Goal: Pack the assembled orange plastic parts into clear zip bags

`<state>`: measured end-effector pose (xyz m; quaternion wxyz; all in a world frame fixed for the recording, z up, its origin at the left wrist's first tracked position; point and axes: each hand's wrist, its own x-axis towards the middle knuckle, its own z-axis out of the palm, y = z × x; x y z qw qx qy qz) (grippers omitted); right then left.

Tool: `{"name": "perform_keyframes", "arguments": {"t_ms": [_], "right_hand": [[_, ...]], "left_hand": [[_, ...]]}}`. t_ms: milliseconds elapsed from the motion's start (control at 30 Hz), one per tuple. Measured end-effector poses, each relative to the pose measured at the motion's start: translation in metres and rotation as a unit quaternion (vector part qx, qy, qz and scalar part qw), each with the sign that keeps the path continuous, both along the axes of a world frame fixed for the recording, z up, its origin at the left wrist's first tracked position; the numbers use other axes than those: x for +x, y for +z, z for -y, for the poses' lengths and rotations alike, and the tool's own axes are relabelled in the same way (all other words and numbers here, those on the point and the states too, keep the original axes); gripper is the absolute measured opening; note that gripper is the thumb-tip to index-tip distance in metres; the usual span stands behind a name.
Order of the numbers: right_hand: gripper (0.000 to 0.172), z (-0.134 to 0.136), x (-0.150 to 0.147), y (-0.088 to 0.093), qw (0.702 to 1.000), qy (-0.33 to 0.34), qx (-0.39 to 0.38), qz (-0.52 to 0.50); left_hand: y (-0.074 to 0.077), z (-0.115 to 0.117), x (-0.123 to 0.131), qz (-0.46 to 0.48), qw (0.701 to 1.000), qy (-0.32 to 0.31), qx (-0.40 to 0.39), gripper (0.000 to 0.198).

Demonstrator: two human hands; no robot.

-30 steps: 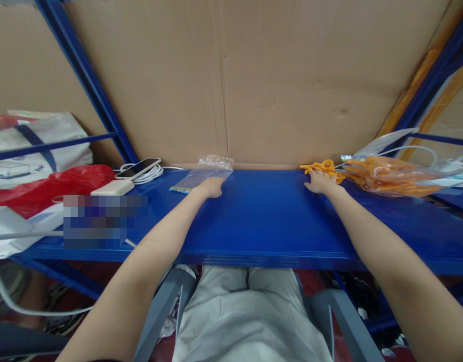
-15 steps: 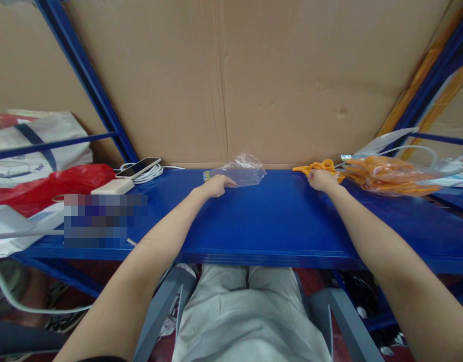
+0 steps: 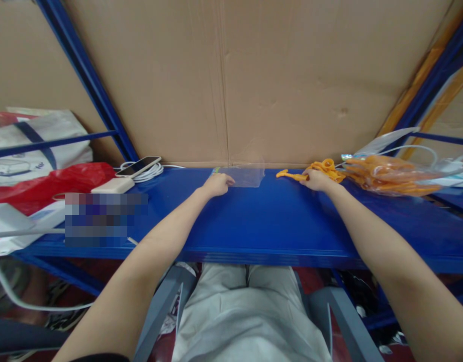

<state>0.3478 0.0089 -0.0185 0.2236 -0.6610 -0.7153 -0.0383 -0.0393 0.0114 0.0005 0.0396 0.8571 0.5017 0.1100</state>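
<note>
My left hand (image 3: 218,184) is closed on the left end of a clear plastic bag (image 3: 250,177), which lies flat near the back of the blue table. A small coloured label shows beside my fingers. My right hand (image 3: 316,180) grips a slim orange plastic piece (image 3: 289,175) by its right end, its T-shaped tip pointing left toward the bag. Right behind that hand sit more orange plastic pieces (image 3: 328,166), partly hidden by it. Farther right is a clear bag packed with orange pieces (image 3: 385,173).
A phone (image 3: 139,167) rests on coiled white cable (image 3: 150,174) at the left, near a white box (image 3: 113,186) and a red plastic bag (image 3: 80,176). Cardboard (image 3: 272,90) walls off the back of the blue table (image 3: 261,221). Blue posts stand at both sides.
My right hand has brought the orange piece out to the left, away from the loose pieces. My left hand has shifted slightly right, and the clear bag now lies flatter.
</note>
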Motion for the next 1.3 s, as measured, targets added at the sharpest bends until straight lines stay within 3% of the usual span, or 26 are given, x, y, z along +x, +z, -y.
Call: {"name": "perform_keyframes", "arguments": {"t_ms": [133, 267, 400, 567, 700, 933, 1167, 1300], "right_hand": [[0.024, 0.003, -0.009, 0.007, 0.998, -0.019, 0.021, -0.056], [0.033, 0.004, -0.023, 0.01, 0.977, 0.063, 0.08, -0.188], [0.037, 0.006, -0.042, 0.01, 0.949, 0.142, 0.063, -0.275], [0.03, 0.006, -0.048, 0.008, 0.961, 0.167, 0.057, -0.214], [0.027, 0.004, -0.041, 0.005, 0.975, 0.145, 0.067, -0.152], [0.03, 0.009, -0.043, 0.009, 0.983, 0.107, 0.038, -0.147], [0.025, 0.009, -0.042, 0.007, 0.981, 0.112, 0.023, -0.157], [0.028, 0.015, -0.048, 0.011, 0.977, 0.133, -0.025, -0.166]], "left_hand": [[0.004, 0.006, 0.002, -0.025, 0.999, 0.04, 0.024, 0.049], [0.003, 0.006, 0.003, -0.038, 0.998, 0.033, 0.025, 0.049], [0.003, 0.006, 0.003, -0.041, 0.999, 0.029, 0.02, 0.049], [0.004, 0.007, 0.003, -0.041, 0.998, 0.033, 0.025, 0.048], [0.003, 0.005, 0.002, -0.042, 0.998, 0.028, 0.026, 0.048], [0.002, 0.006, 0.003, -0.037, 0.998, 0.031, 0.042, 0.045], [0.005, 0.007, 0.003, -0.03, 0.991, 0.103, 0.082, 0.035], [0.007, 0.008, 0.002, -0.046, 0.982, 0.157, 0.09, 0.032]]}}
